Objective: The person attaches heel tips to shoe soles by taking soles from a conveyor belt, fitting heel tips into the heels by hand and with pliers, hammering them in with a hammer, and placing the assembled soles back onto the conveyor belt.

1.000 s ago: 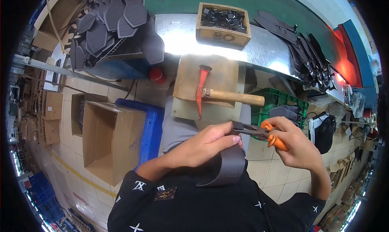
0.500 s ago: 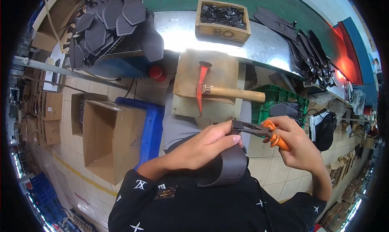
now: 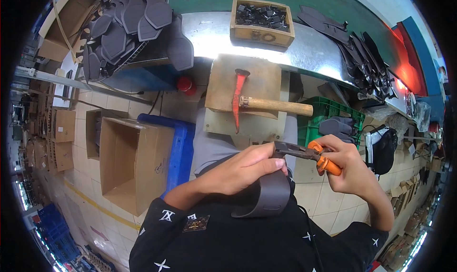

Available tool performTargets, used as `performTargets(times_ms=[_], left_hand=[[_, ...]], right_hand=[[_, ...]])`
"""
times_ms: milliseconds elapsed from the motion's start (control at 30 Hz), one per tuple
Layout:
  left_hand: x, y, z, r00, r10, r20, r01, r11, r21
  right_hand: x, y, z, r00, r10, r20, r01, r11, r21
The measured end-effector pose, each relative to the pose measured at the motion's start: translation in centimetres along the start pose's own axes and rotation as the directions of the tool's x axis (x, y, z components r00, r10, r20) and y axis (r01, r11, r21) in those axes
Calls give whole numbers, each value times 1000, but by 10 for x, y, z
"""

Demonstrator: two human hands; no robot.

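Note:
My right hand [image 3: 349, 168] is closed around the orange handles of a pair of pliers [image 3: 304, 152], whose dark jaws point left. My left hand [image 3: 245, 171] grips a dark grey curved strap [image 3: 272, 196] between thumb and fingers, and its wide end bends down in front of my shirt. The pliers' jaws meet the strap's upper end at my left fingertips; the exact contact is hidden. Just beyond my hands, a hammer [image 3: 278, 106] with a red head and wooden handle lies across a wooden block [image 3: 219, 84].
On the metal-edged bench sits a wooden box [image 3: 263, 35] of small black parts. Dark flat pieces [image 3: 131, 15] are heaped at left, and more straps [image 3: 366, 63] lie at right. A green crate [image 3: 312, 122], cardboard box [image 3: 147, 165] and blue bin [image 3: 183, 150] flank my legs.
The pliers have turned slightly in my right hand and their handles look closer together. My left hand keeps its hold on the strap. The whole view has shifted a little.

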State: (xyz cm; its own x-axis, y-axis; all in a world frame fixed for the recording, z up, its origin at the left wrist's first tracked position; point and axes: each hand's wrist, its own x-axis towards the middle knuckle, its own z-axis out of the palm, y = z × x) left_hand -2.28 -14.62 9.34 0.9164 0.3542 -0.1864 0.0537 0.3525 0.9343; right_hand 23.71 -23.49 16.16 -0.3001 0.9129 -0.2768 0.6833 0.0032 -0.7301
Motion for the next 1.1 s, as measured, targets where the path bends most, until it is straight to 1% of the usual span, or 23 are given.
performTargets(times_ms=[67,300,467,600,667,767,800,833,867,900,933,967,1000,1033,1067,1100], left_hand=[[1,-3,-2,1000,-1,11,1,1000,-14],[0,-12,-1,999,-42,21,43,997,-64],[-1,-17,-2,999,-24,41,29,992,-120],[2,-25,-3,998,-23,55,32,985,-172],[3,-26,-2,999,-30,35,37,979,-202],[1,-24,-2,999,-24,23,30,953,-303],[0,-21,-3,1000,-18,23,25,939,-342],[-5,-16,-2,998,-12,58,33,930,-366],[-10,-12,0,997,15,72,9,944,-331],[-16,-7,0,996,55,72,-32,959,-283],[-20,-2,1,993,102,65,-84,968,-235],[-24,2,3,990,134,33,-125,973,-196],[-26,3,6,992,120,28,-114,980,-162],[-27,5,6,994,108,23,-105,987,-121],[-27,6,7,995,95,20,-93,993,-79],[-28,4,8,994,105,13,-104,992,-66]], right_hand=[[0,2,2,1000,-26,-17,26,1000,-6],[1,5,4,1000,-15,-6,15,1000,20],[2,3,4,1000,-10,5,10,1000,23],[2,6,3,998,47,34,-49,997,54],[3,6,3,996,75,53,-79,994,72],[10,4,5,997,17,77,-24,997,80],[12,8,2,995,-48,84,37,992,119],[15,18,-3,990,-111,87,96,982,160],[18,29,-9,981,-173,86,153,967,203],[21,48,-22,966,-257,13,250,948,197],[29,61,-22,938,-232,-258,288,935,209],[42,75,-34,885,-254,-391,259,965,-39],[58,96,-35,831,-153,-535,117,988,-101],[78,109,-40,784,-122,-609,16,984,-177],[96,137,-51,793,-136,-595,-35,963,-267],[112,175,-63,826,-130,-549,-108,919,-380]])
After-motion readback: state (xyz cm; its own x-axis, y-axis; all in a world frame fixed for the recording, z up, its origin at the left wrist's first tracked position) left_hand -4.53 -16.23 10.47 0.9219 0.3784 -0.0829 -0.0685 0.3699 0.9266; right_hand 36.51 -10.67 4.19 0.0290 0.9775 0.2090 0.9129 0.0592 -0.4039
